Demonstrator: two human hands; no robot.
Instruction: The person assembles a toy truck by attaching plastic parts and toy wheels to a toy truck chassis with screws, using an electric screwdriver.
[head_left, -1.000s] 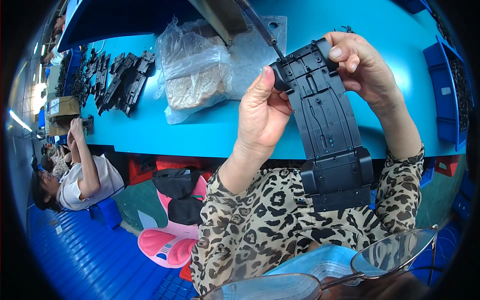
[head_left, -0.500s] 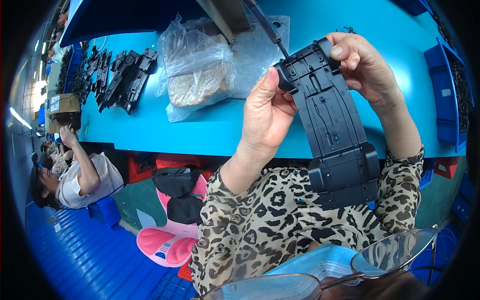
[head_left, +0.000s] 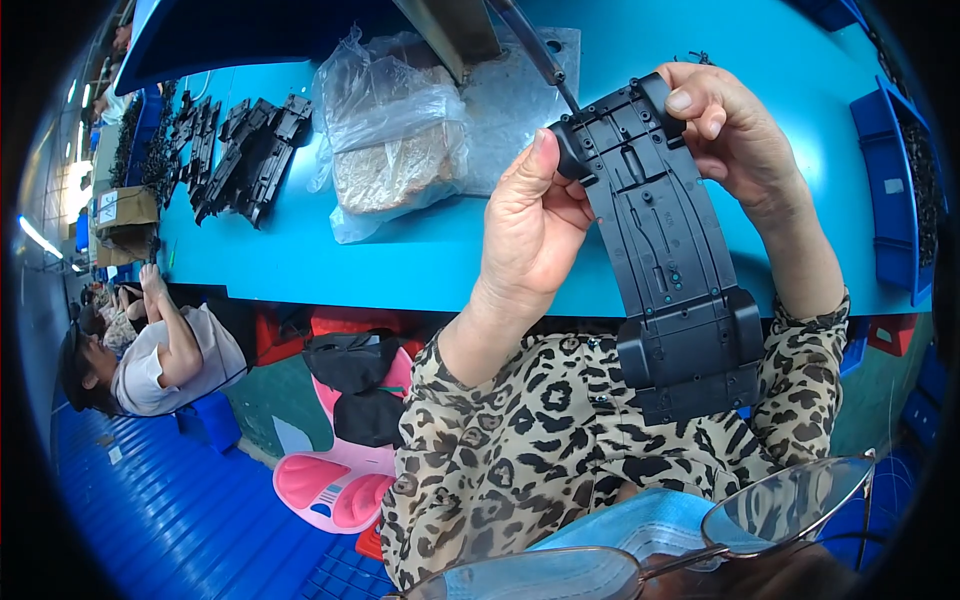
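A long black plastic chassis plate, dotted with small holes and ribs, is held up between my two hands. My left hand pinches the rounded lug at its upper left corner, thumb on top. At the upper right corner my right hand grips the matching lug with curled fingers. The plate's lower end hangs over my lap. A thin metal rod comes down from above, its tip at or just beside the plate's top edge; I cannot tell whether they touch.
A plastic bag with a tan block lies left of a grey metal plate. Black plastic parts are heaped farther left. A blue bin of dark parts stands at right. A co-worker sits at left beside a cardboard box.
My hands and the chassis plate have barely moved. The co-worker at left has lowered a raised hand away from the cardboard box.
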